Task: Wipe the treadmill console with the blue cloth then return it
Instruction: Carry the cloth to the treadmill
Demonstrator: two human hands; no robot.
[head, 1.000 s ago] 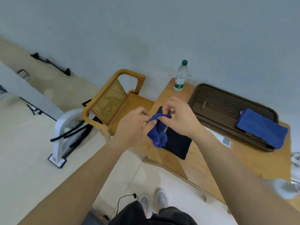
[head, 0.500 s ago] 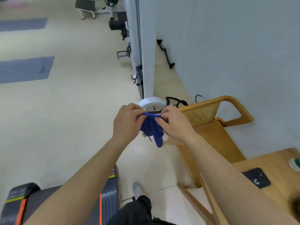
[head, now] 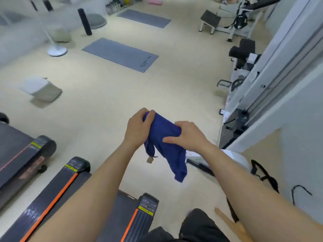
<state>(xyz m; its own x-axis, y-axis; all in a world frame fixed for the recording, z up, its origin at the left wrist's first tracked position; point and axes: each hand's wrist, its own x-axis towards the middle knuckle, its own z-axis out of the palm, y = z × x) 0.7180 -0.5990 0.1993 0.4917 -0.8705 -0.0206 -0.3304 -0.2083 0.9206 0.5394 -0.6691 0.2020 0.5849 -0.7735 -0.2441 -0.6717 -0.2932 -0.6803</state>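
I hold the blue cloth (head: 166, 142) in the air in front of me with both hands. My left hand (head: 138, 128) pinches its upper left corner. My right hand (head: 188, 135) grips its upper right part, fingers spread over the fabric. The rest of the cloth hangs down loosely, with a small tag dangling at its left side. The rear end of a treadmill deck (head: 87, 198), black with orange stripes, lies at the lower left. Its console is out of view.
A second treadmill deck (head: 19, 154) lies at the far left. Grey floor mats (head: 120, 54) lie ahead on the beige floor. A white column (head: 286, 70) and gym machines (head: 241, 55) stand at the right. A white fan base (head: 57, 50) and cushions are at the upper left.
The view has swung from the wooden table and chair toward the gym floor and treadmills. Both hands still hold the cloth, which now hangs more spread out between them.
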